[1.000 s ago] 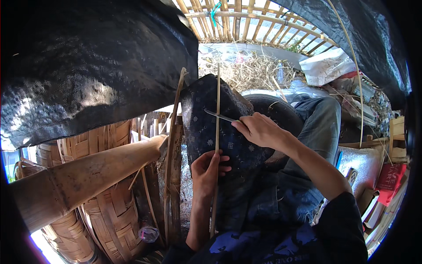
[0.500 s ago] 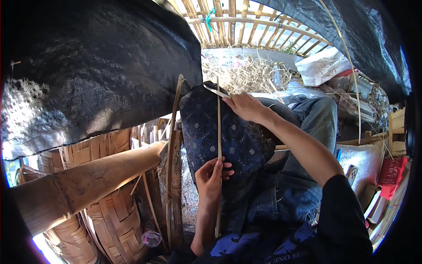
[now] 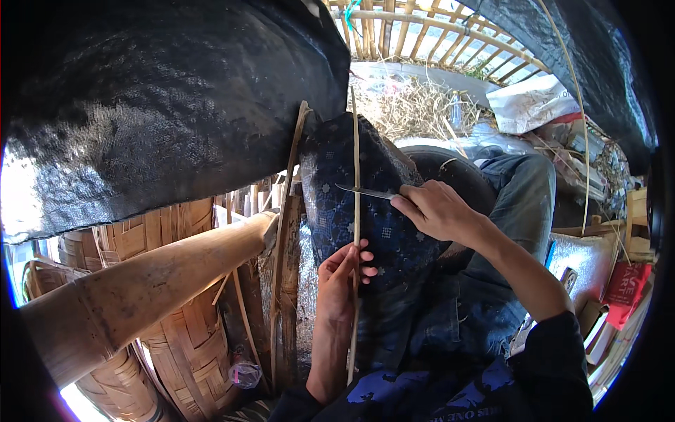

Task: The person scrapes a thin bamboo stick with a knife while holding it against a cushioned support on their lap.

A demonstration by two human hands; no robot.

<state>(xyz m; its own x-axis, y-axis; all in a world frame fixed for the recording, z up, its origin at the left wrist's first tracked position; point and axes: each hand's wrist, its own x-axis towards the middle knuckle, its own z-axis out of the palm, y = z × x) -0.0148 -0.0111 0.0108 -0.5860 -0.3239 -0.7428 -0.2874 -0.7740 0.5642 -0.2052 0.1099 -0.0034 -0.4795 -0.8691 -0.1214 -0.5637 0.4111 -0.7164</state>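
A long thin bamboo strip [image 3: 356, 151] runs upright over the dark patterned cloth [image 3: 329, 165] on my leg. Low on the strip, my left hand [image 3: 344, 271] pinches it between thumb and fingers. My right hand [image 3: 439, 211] is closed round the handle of a knife [image 3: 369, 191], most of which the fingers hide. The narrow blade points left and lies across the strip, above my left hand. Whether its edge bites into the bamboo cannot be made out.
At the left, a thick bamboo pole [image 3: 176, 271] slants past woven bamboo baskets [image 3: 179, 344]. Black sheeting [image 3: 176, 119] hangs above it. Dry shavings [image 3: 415, 105] lie beyond my knee, near a white sack [image 3: 531, 104]. A red bag [image 3: 626, 292] is at the right.
The knife has come down the strip toward me, from near its far end to closer above my left hand. My left hand keeps its grip. The view has shifted slightly.
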